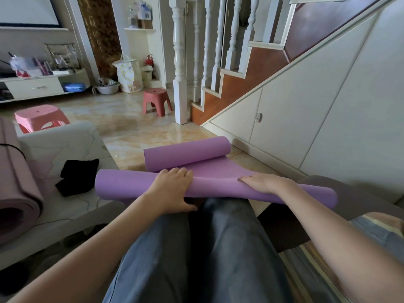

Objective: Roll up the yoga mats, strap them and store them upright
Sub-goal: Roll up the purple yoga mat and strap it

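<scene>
Two hands on one purple yoga mat [135, 184], and it lies across the knees of a seated person in grey trousers [218, 248]. Left hand [172, 189] is wrapped over the near roll, fingers curled across the top and thumb tucked under the front edge. Right hand [265, 182] lies flat on the same roll, fingers straight and pressed down on it. Beyond the near roll the mat runs out along the glossy marbled tile floor [122, 119] to a second curl at its far end [185, 153], so it is coiled at both ends with a short flat stretch between.

Left of the purple mat stands a pale low table [65, 145] carrying a crumpled black cloth [78, 178], just beside the roll's left end. Further left on that table lies another rolled mat, dusty pink [15, 182], with a dark strap around it. Behind the table sits a pink plastic stool [39, 118]; past the mat's far curl, well apart, a red stool [156, 101] stands by a white newel post [180, 62]. Right of the mat a white panelled stair side [306, 106] runs close along it, with wooden steps above. Far back left, a cluttered white TV cabinet [32, 86], a white basin [108, 88], a patterned bag [130, 76] and a red fire extinguisher [149, 61].
</scene>
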Demonstrator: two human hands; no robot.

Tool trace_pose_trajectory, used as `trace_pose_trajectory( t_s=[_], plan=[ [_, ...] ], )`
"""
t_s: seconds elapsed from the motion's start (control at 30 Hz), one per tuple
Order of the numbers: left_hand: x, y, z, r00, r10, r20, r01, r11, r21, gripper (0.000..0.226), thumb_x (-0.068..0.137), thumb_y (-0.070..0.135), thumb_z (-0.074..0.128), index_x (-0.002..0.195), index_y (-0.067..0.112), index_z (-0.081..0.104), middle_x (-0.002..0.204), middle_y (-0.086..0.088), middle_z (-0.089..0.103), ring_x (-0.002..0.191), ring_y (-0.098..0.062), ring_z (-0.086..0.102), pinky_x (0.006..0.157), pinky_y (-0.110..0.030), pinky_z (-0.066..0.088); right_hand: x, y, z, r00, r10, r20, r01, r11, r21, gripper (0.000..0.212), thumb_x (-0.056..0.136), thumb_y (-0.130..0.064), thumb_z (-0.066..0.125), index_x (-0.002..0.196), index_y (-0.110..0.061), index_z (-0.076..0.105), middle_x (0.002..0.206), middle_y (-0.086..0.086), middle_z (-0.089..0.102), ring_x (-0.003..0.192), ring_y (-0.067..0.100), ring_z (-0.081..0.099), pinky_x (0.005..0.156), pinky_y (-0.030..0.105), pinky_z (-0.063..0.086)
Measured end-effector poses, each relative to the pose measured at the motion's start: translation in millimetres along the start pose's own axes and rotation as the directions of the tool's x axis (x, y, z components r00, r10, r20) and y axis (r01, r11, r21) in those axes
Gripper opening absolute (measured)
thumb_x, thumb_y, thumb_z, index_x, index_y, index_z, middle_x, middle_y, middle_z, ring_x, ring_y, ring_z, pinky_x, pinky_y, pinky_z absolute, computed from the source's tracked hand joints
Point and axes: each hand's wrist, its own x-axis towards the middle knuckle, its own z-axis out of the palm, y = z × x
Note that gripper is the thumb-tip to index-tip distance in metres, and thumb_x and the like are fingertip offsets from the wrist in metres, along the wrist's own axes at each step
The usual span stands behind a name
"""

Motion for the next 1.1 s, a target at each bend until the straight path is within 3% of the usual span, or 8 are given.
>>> trace_pose_trajectory(
  t_s=[0.1, 0.2, 0.33, 0.4, 0.67, 0.83, 1.0, 1.1],
  plan=[
    [17, -5, -4, 0.989, -0.148, 0.031, 0.150, 0.984, -0.094, 0.061, 0.075, 0.058, 0.062, 0.118, 0.016, 0.049, 0.116, -0.002, 0.063, 0.107, -0.026, 0.061, 0.082, -0.035, 0.044, -5, -5, 5, 0.992, -0.048, -0.114, 0.051, 0.999, 0.017, 0.062, 0.099, -0.057, 0.022, 0.141, -0.019, 0.047, 0.148, 0.011, 0.043, 0.133, 0.027, 0.042, 0.103, 0.037, 0.032],
    [27, -14, 0, 0.984, -0.140, 0.111, 0.161, 0.966, -0.203, 0.055, 0.069, 0.058, 0.067, 0.108, 0.022, 0.055, 0.110, -0.001, 0.066, 0.101, -0.026, 0.062, 0.078, -0.034, 0.046, -13, -7, 14, 0.913, -0.173, -0.368, 0.197, 0.980, 0.027, 0.041, 0.101, -0.047, 0.026, 0.094, -0.019, 0.055, 0.105, 0.013, 0.063, 0.101, 0.032, 0.058, 0.072, 0.036, 0.036],
    [29, -24, 6, 0.966, -0.110, 0.236, 0.192, 0.913, -0.360, 0.034, 0.063, 0.047, 0.071, 0.082, 0.026, 0.053, 0.089, 0.004, 0.064, 0.082, -0.020, 0.060, 0.070, -0.031, 0.048, -25, -3, 38, 0.602, -0.305, -0.738, 0.218, 0.952, -0.216, 0.049, 0.093, -0.049, 0.034, 0.065, -0.017, 0.059, 0.065, 0.003, 0.064, 0.063, 0.029, 0.062, 0.055, 0.028, 0.032],
    [33, -25, 2, 0.959, -0.072, 0.272, 0.181, 0.900, -0.397, 0.030, 0.062, 0.042, 0.073, 0.079, 0.026, 0.054, 0.083, 0.006, 0.061, 0.079, -0.018, 0.059, 0.070, -0.032, 0.051, -28, 6, 55, 0.544, -0.381, -0.747, 0.214, 0.925, -0.315, 0.045, 0.086, -0.049, 0.037, 0.070, -0.016, 0.064, 0.061, 0.002, 0.064, 0.056, 0.027, 0.062, 0.051, 0.026, 0.036],
    [18, -4, 15, 0.972, -0.228, 0.050, 0.233, 0.963, -0.135, 0.057, 0.072, 0.058, 0.062, 0.112, 0.020, 0.049, 0.115, 0.001, 0.062, 0.108, -0.025, 0.060, 0.077, -0.034, 0.040, -8, 9, 23, 0.666, -0.386, -0.638, 0.228, 0.920, -0.318, 0.073, 0.078, -0.068, 0.008, 0.061, -0.012, 0.054, 0.058, 0.002, 0.055, 0.063, 0.028, 0.055, 0.052, 0.030, 0.026],
    [19, -13, -5, 0.938, -0.131, 0.320, 0.226, 0.933, -0.281, 0.033, 0.070, 0.045, 0.064, 0.093, 0.022, 0.061, 0.100, -0.001, 0.067, 0.087, -0.022, 0.062, 0.072, -0.032, 0.045, -17, -4, -2, 0.862, -0.327, -0.388, 0.235, 0.935, -0.265, 0.061, 0.095, -0.061, 0.023, 0.062, -0.015, 0.047, 0.075, 0.006, 0.057, 0.080, 0.031, 0.055, 0.064, 0.036, 0.035],
    [-14, -25, -27, 0.853, -0.027, 0.520, 0.321, 0.813, -0.485, 0.041, 0.052, 0.044, 0.068, 0.082, 0.016, 0.062, 0.090, -0.002, 0.063, 0.077, -0.021, 0.054, 0.069, -0.032, 0.041, -36, -23, -19, 0.984, -0.179, -0.005, 0.179, 0.984, -0.011, 0.056, 0.096, -0.058, 0.029, 0.120, -0.016, 0.057, 0.123, -0.001, 0.056, 0.107, 0.020, 0.051, 0.094, 0.037, 0.037],
    [-36, -11, -19, 0.915, -0.153, 0.374, 0.263, 0.928, -0.265, 0.048, 0.071, 0.050, 0.065, 0.106, 0.020, 0.057, 0.111, -0.002, 0.060, 0.099, -0.022, 0.057, 0.078, -0.034, 0.044, -47, -30, -9, 0.975, -0.211, -0.069, 0.201, 0.971, -0.130, 0.060, 0.096, -0.056, 0.027, 0.131, -0.018, 0.056, 0.134, 0.008, 0.056, 0.117, 0.026, 0.052, 0.099, 0.039, 0.038]
  ],
)
